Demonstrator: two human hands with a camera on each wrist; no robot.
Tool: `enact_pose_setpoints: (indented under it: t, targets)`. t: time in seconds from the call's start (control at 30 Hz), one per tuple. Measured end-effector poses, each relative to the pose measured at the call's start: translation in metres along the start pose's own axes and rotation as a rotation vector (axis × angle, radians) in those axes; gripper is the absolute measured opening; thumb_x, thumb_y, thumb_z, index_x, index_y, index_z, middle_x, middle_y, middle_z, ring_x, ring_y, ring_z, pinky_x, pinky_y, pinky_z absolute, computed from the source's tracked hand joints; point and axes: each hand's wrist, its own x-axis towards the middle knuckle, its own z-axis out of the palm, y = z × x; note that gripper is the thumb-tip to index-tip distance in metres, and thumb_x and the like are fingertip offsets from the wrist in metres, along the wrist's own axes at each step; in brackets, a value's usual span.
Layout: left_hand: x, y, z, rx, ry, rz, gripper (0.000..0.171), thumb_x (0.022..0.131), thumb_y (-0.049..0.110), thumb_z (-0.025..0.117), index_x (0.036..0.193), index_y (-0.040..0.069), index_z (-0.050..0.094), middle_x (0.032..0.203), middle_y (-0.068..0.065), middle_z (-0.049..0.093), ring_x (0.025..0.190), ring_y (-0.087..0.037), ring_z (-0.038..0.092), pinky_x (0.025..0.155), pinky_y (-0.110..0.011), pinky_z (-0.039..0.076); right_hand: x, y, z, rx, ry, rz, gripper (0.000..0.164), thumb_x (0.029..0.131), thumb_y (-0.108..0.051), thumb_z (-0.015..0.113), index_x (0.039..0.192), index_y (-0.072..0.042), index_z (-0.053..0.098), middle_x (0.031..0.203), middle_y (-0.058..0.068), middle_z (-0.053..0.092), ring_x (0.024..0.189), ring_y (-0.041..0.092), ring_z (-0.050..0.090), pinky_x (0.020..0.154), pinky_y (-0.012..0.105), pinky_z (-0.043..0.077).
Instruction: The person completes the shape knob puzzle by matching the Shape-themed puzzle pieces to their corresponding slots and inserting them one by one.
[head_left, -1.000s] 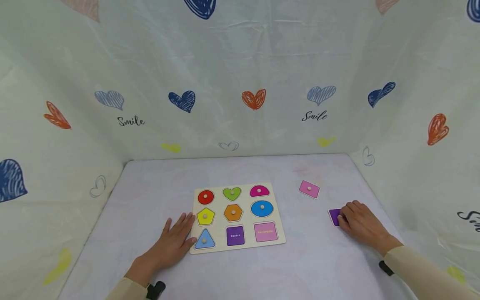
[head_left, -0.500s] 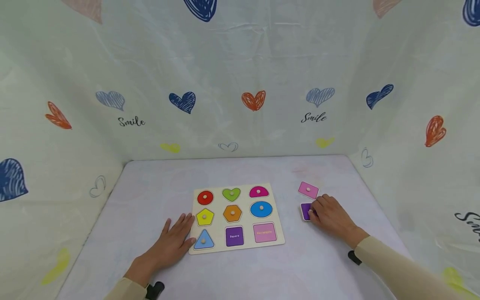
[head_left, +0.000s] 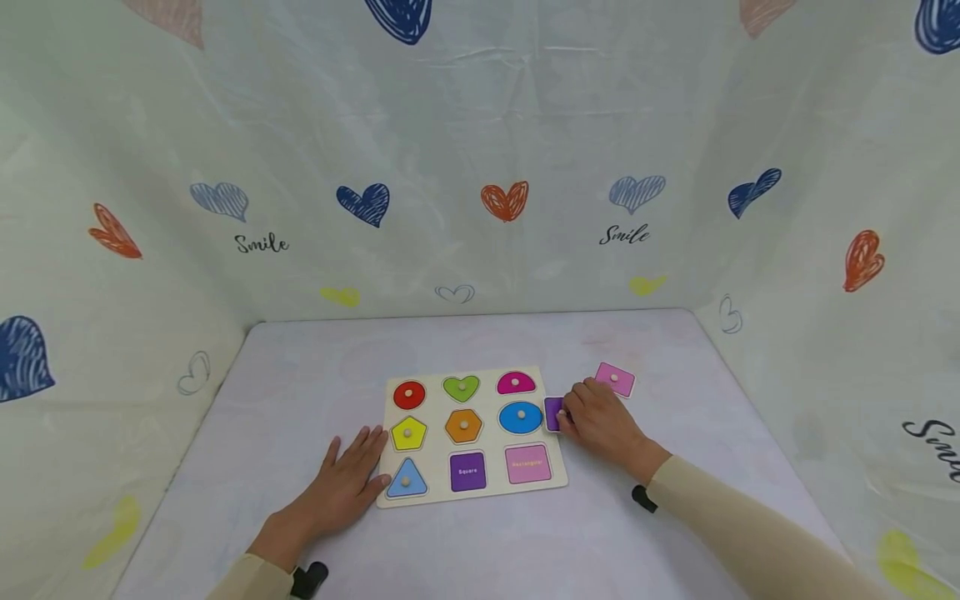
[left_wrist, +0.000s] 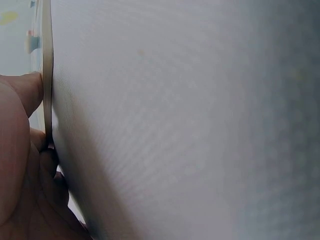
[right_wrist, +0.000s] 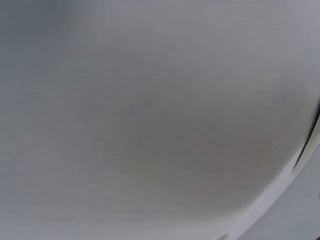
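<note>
A pale wooden shape puzzle board [head_left: 437,454] lies on the table in the head view. My right hand [head_left: 606,427] pinches a purple square piece [head_left: 552,414] at the board's right edge, beside the blue oval piece [head_left: 520,418]; the fingers hide part of it. My left hand [head_left: 326,500] lies with straight fingers at the board's left edge, its thumb beside the light blue triangle piece [head_left: 407,480]. In the left wrist view thumb and fingers touch the board's edge [left_wrist: 47,65]. The bottom row shows a purple "Square" slot [head_left: 468,472] and a pink "Rectangular" slot [head_left: 528,465].
A pink rectangle piece [head_left: 617,380] with a knob lies just behind my right hand. Knobbed pieces fill the other slots, such as the red circle [head_left: 409,396] and orange hexagon [head_left: 464,426]. A heart-printed cloth [head_left: 435,125] surrounds the white table [head_left: 315,358].
My right hand has carried the purple square piece leftward from the table's right side to the board's right edge. The left hand and the board have stayed in place.
</note>
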Motion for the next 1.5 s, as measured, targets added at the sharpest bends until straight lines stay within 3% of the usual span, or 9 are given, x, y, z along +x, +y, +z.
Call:
enact_pose_setpoints:
  t: [0.37, 0.6, 0.87, 1.2, 1.5]
  targets:
    - [-0.001, 0.0, -0.001, -0.002, -0.013, -0.001, 0.078, 0.105, 0.041, 0.061, 0.166, 0.006, 0.03, 0.173, -0.017, 0.03, 0.163, -0.04, 0.018, 0.128, -0.07, 0.002, 0.036, -0.048, -0.004, 0.055, 0.006, -0.061, 0.02, 0.096, -0.028, 0.072, 0.092, -0.009, 0.069, 0.082, 0.002, 0.06, 0.08, 0.018, 0.049, 0.07, 0.03, 0.042]
    - [-0.001, 0.001, -0.001, -0.007, -0.014, -0.002, 0.078, 0.105, 0.042, 0.061, 0.166, 0.006, 0.03, 0.173, -0.017, 0.03, 0.162, -0.041, 0.018, 0.128, -0.07, 0.001, 0.048, -0.08, -0.008, 0.025, -0.05, -0.099, 0.025, 0.097, -0.036, 0.073, 0.1, -0.011, 0.072, 0.086, -0.001, 0.064, 0.082, 0.014, 0.049, 0.073, 0.027, 0.045]
    - [-0.001, 0.0, -0.001, -0.001, -0.01, 0.005, 0.077, 0.105, 0.042, 0.06, 0.166, 0.005, 0.03, 0.172, -0.017, 0.031, 0.162, -0.041, 0.019, 0.128, -0.071, 0.002, 0.055, -0.105, -0.011, -0.006, -0.083, -0.157, 0.028, 0.101, -0.037, 0.065, 0.091, -0.012, 0.071, 0.083, -0.002, 0.062, 0.079, 0.016, 0.047, 0.071, 0.028, 0.043]
    - [-0.002, -0.001, -0.001, -0.008, -0.009, 0.012, 0.077, 0.105, 0.042, 0.061, 0.166, 0.005, 0.03, 0.172, -0.017, 0.032, 0.162, -0.041, 0.02, 0.127, -0.071, 0.002, 0.059, -0.133, -0.009, -0.01, -0.149, -0.208, 0.032, 0.102, -0.043, 0.065, 0.099, -0.013, 0.075, 0.086, -0.003, 0.065, 0.082, 0.014, 0.049, 0.071, 0.025, 0.043]
    - [0.0, -0.002, -0.001, -0.022, -0.007, 0.015, 0.078, 0.105, 0.04, 0.062, 0.166, 0.004, 0.03, 0.172, -0.017, 0.032, 0.162, -0.042, 0.019, 0.127, -0.071, 0.002, 0.057, -0.144, -0.004, 0.005, -0.183, -0.226, 0.033, 0.102, -0.045, 0.067, 0.106, -0.014, 0.074, 0.095, -0.003, 0.068, 0.092, 0.014, 0.054, 0.08, 0.026, 0.049]
